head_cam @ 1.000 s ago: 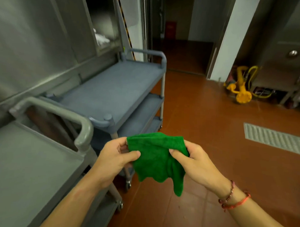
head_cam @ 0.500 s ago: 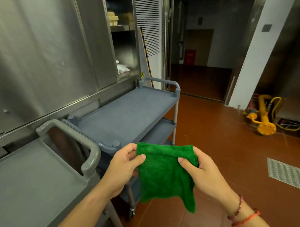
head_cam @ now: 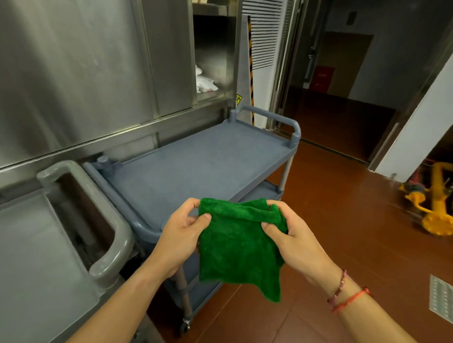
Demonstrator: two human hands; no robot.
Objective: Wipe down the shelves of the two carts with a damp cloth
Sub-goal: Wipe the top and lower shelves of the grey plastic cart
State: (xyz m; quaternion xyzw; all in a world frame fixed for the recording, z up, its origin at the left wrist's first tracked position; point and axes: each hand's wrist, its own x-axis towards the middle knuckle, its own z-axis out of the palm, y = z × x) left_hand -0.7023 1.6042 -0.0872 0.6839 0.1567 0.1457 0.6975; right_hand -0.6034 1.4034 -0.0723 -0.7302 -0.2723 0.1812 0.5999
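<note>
A green cloth (head_cam: 236, 251) hangs in front of me, folded over along its top edge. My left hand (head_cam: 183, 232) pinches its upper left corner and my right hand (head_cam: 288, 239) pinches its upper right corner. Behind the cloth stands a blue-grey cart (head_cam: 202, 162) with a flat top shelf and lower shelves partly hidden by my hands. A second, grey cart (head_cam: 32, 262) is at the lower left, its looped handle (head_cam: 110, 244) close to my left forearm.
Stainless steel cabinets (head_cam: 77, 63) line the left behind both carts. Red-brown tiled floor (head_cam: 346, 227) spreads to the right. A yellow hose fitting (head_cam: 435, 201) lies at the far right, a metal floor drain grate (head_cam: 444, 297) lower right, an open doorway (head_cam: 338, 93) ahead.
The view has lifted and moved closer to the blue-grey cart. Both hands keep hold of the cloth, whose top edge is now folded over and more bunched.
</note>
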